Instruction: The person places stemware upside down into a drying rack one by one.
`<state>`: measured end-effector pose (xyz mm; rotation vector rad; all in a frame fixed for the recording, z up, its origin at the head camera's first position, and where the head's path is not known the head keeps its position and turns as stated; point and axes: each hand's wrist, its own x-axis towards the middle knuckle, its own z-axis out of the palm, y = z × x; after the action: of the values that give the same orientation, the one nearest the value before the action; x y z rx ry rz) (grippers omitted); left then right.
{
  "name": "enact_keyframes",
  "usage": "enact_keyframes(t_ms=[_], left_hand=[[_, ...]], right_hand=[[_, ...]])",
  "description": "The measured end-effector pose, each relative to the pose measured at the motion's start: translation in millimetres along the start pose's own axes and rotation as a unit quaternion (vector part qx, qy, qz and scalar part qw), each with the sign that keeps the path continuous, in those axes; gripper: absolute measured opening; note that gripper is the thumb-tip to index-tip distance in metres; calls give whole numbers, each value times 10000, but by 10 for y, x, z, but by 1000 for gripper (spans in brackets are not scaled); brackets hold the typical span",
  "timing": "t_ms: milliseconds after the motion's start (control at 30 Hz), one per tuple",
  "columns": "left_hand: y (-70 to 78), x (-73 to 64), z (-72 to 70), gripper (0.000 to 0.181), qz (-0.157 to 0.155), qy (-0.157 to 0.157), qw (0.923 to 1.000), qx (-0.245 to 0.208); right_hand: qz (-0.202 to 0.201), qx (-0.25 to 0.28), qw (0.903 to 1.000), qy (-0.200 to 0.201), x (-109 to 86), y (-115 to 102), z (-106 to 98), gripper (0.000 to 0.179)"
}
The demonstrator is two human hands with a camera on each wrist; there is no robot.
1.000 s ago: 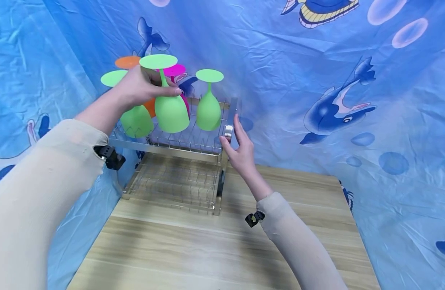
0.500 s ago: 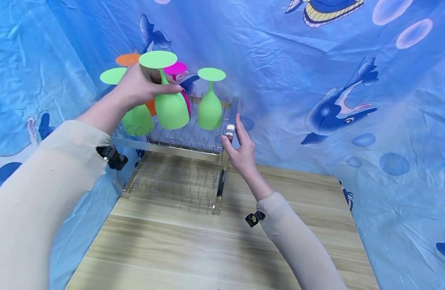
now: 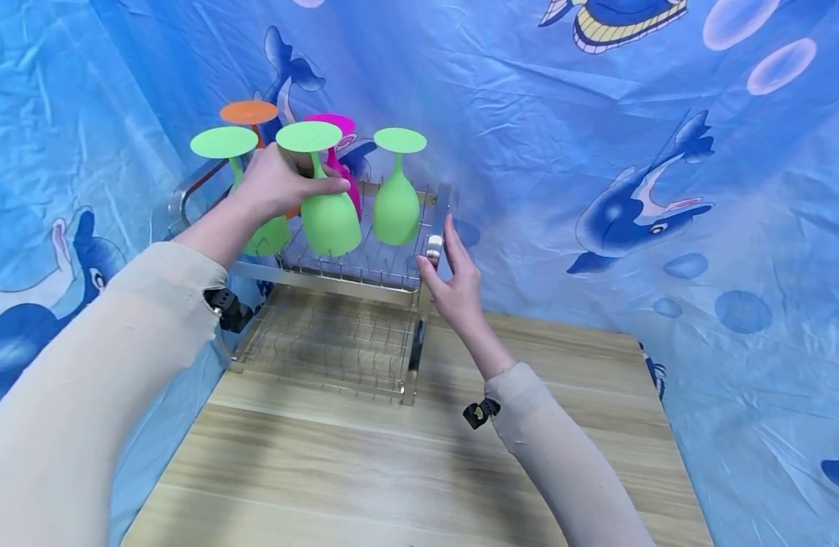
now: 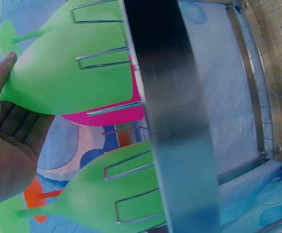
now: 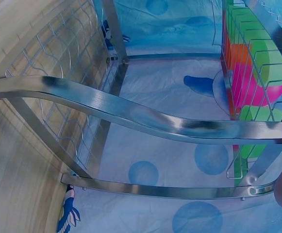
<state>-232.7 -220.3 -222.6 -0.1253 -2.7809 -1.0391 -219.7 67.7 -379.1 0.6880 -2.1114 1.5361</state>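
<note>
My left hand (image 3: 277,181) holds a green wine glass (image 3: 330,220) upside down near its stem, at the front of a metal dish rack's upper tier (image 3: 323,285). In the left wrist view, the bowl of this green wine glass (image 4: 77,73) stands behind wire prongs, with the thumb on its narrow end. Around it on the tier are upturned wine glasses: green at left (image 3: 272,235), orange (image 3: 248,112), magenta (image 3: 337,124) and green at right (image 3: 396,209). My right hand (image 3: 456,285) touches the rack's right side frame (image 3: 434,247), its fingers fairly straight.
The rack's lower wire tier (image 3: 330,346) sits close to the wooden tabletop (image 3: 392,456). Blue sheeting (image 3: 528,190) printed with sea animals hangs behind and to both sides. A curved metal bar (image 5: 131,114) crosses the right wrist view.
My left hand and its green wine glass rise slightly, then move right and down toward the tier. The left green glass and the orange one show more now. My right hand stays put.
</note>
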Motion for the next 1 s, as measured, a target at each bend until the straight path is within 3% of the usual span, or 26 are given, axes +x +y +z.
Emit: enact_keyframes(t_ms=[333,600,767,900,1000], left_hand=[[-112,-36,152,54,-42,-54,9999,85],[-160,-57,183,60,45,20,10000,-64],[-195,-87,172,68,50,-20,10000,-5],[-211,-135,116,62,-23,-267,9996,71],[-224,-196,37,80,-49,-449,9984,335]], right_hand=[[20,-16,10000,10,-26,-6,-11,80],[-54,25,10000,50,-25,-18,-33,80],[35,-109,9999,-15,-28,-7,-34,81],[98,-196,9998,-43,-37,-3,-26,81],[94,-270,9996,-69,-38,8,-24,81]])
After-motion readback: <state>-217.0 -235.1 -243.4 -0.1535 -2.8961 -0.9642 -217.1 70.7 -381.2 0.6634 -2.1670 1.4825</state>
